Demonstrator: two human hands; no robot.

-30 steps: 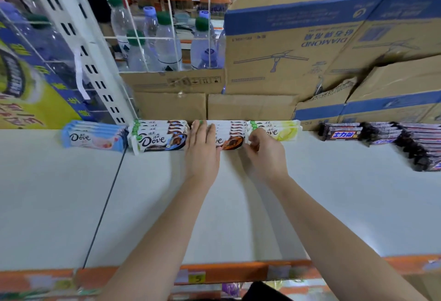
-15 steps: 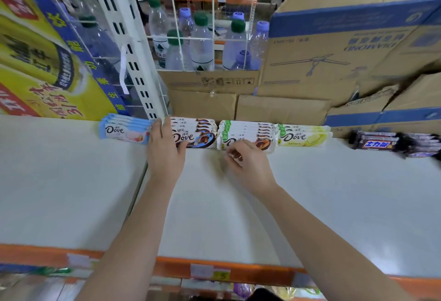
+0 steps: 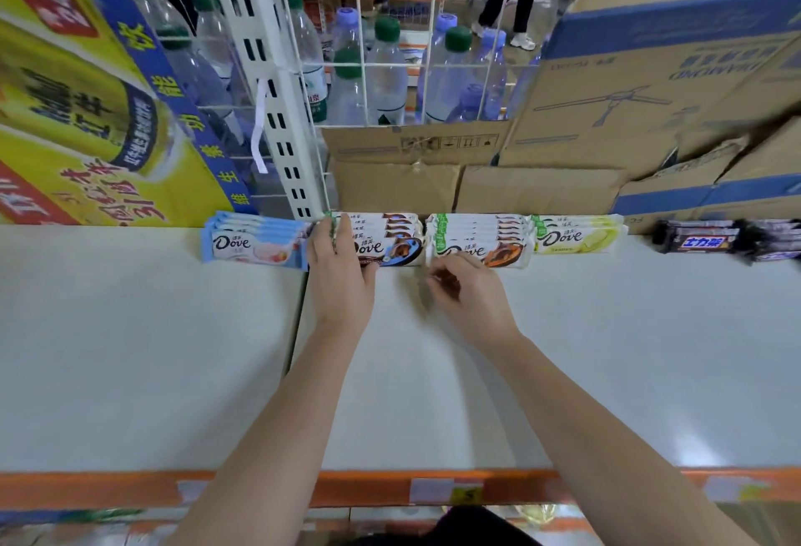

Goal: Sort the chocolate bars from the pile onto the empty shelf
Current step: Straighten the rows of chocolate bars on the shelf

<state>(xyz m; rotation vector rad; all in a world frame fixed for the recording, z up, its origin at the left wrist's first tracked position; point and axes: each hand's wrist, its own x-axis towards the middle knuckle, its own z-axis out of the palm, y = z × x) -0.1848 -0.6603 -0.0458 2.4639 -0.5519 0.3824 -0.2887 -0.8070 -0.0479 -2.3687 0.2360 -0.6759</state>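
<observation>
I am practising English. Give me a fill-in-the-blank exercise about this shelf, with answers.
Counting from the left, the left hand touches the ___ Dove stack.
The leftmost stack has ___ wrappers.
The dark bars lie to the ___ of the yellow stack.
Answers: second, blue, right.

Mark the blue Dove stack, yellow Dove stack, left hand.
blue Dove stack (image 3: 255,243): head view, front wrapper face.
yellow Dove stack (image 3: 578,238): head view, front wrapper face.
left hand (image 3: 340,281): head view, back of the hand.
</observation>
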